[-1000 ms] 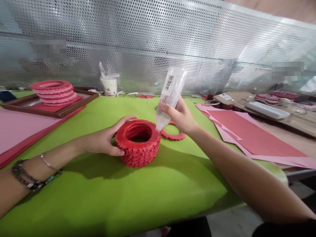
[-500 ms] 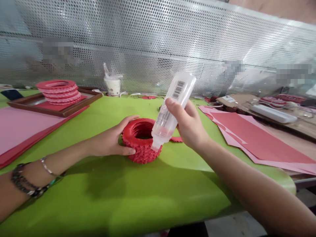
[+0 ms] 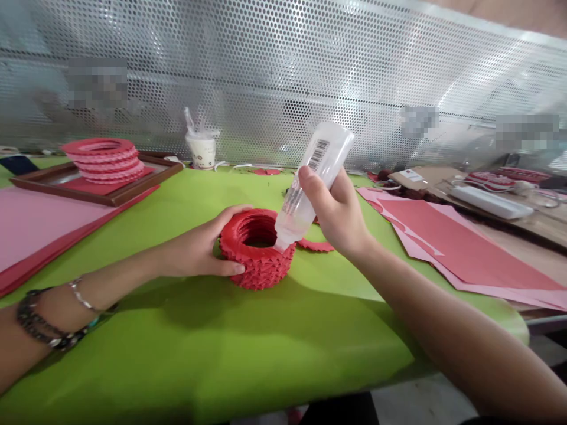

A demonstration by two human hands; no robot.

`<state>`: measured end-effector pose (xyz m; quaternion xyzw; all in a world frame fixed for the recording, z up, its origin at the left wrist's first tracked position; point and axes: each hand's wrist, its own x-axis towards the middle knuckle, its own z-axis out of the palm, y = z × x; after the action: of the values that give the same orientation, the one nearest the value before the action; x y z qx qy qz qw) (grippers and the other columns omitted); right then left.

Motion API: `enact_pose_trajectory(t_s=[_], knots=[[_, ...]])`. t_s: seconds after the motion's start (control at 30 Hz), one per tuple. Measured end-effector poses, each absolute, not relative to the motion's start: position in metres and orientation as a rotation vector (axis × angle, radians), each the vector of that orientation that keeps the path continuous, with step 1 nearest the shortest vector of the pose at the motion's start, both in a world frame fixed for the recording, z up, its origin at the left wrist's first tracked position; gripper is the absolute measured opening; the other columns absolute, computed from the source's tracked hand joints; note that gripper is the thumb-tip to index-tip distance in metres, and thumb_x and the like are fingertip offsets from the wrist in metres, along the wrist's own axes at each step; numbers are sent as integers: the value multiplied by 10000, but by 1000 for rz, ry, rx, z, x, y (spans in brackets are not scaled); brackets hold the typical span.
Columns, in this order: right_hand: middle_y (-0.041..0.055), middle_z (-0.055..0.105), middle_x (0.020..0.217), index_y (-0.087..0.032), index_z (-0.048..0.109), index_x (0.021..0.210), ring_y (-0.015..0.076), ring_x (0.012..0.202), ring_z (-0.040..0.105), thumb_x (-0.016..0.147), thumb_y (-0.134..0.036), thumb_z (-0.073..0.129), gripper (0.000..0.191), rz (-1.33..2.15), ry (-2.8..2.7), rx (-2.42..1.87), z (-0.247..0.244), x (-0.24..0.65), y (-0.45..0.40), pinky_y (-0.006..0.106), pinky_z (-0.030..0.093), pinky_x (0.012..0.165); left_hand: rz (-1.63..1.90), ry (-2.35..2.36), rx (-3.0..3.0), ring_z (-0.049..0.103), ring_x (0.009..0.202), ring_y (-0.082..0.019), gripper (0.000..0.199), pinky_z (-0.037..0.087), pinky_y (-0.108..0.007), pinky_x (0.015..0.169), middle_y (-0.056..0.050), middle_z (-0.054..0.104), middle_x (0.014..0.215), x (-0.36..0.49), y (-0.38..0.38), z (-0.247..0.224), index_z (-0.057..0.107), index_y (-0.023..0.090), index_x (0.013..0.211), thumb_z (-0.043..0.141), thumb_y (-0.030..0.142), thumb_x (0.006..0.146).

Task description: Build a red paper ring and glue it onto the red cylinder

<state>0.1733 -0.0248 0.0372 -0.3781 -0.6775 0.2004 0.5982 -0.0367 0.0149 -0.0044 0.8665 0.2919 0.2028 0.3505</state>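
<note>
A stack of red paper rings point(image 3: 259, 268) with jagged outer edges stands on the green table point(image 3: 266, 348). My left hand point(image 3: 208, 245) is closed on its left side, thumb in front and fingers behind. In my right hand point(image 3: 339, 212) is a clear squeeze bottle of glue point(image 3: 305, 195) with a barcode label, tilted nozzle down. The nozzle tip is at the right front of the top ring; whether it touches cannot be told. Behind the bottle, another red ring point(image 3: 316, 245) lies on the table, partly hidden.
To the left, a brown tray point(image 3: 150, 174) bears pink and red rings point(image 3: 104, 159), with pink sheets point(image 3: 48, 221) nearby. A paper cup point(image 3: 202, 150) stands by the perforated metal screen point(image 3: 266, 77). Red and pink sheets point(image 3: 465, 242) and a white power strip point(image 3: 491, 203) lie right.
The bottle's nozzle has moved from the outer front side of the stack up and slightly right to its top rim. My left hand keeps its hold on the stack.
</note>
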Motion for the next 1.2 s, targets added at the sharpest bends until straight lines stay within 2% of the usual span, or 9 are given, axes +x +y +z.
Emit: enact_pose_trajectory(t_s=[0.23,0.4,0.63,0.77,0.9,1.03,1.2], knots=[[-4,560,768,-218,441,819,147,748,585,844,-429,500,220,459,-1584,-874,36,177,-20,306,515,643,498,731,2258,361,1273,-286,816,314,-430,1053,-100,342,1411,-38,15,-5,138,244,1362,634,422,739],[-6,551,748,-216,438,790,135,711,572,851,-424,487,222,377,-1612,-829,36,179,-19,289,506,617,461,741,2242,326,1289,-267,831,290,-413,1068,-110,296,1428,-36,11,0,104,196,1372,615,434,761],[-14,544,731,-224,429,809,137,693,566,831,-372,525,178,272,-1612,-863,38,184,-14,284,481,589,458,721,2268,311,1296,-292,848,291,-424,1070,-114,274,1446,-38,14,-3,83,188,1378,598,461,762],[-15,551,724,-221,432,829,143,692,573,823,-372,529,180,269,-1586,-856,38,186,-10,295,483,600,474,725,2252,279,1314,-331,904,320,-441,1057,-122,261,1460,-39,18,-6,90,210,1385,637,468,713],[4,553,736,-204,447,820,147,679,567,821,-360,530,176,295,-1556,-845,38,189,-5,307,485,598,507,751,2240,289,1310,-344,961,291,-469,1069,-130,302,1440,-40,22,-10,76,221,1395,667,465,677],[7,542,772,-226,438,824,176,772,592,860,-449,450,226,324,-1533,-873,41,190,-7,327,500,638,556,717,2193,376,1258,-345,1055,307,-492,1042,-149,348,1405,-40,26,-16,14,231,1401,688,498,635],[9,560,773,-225,444,800,167,744,598,849,-436,471,218,447,-1519,-873,41,177,-22,315,515,621,523,645,2140,358,1277,-317,1033,277,-486,1051,-149,377,1392,-39,30,-20,-14,236,1397,672,488,668]])
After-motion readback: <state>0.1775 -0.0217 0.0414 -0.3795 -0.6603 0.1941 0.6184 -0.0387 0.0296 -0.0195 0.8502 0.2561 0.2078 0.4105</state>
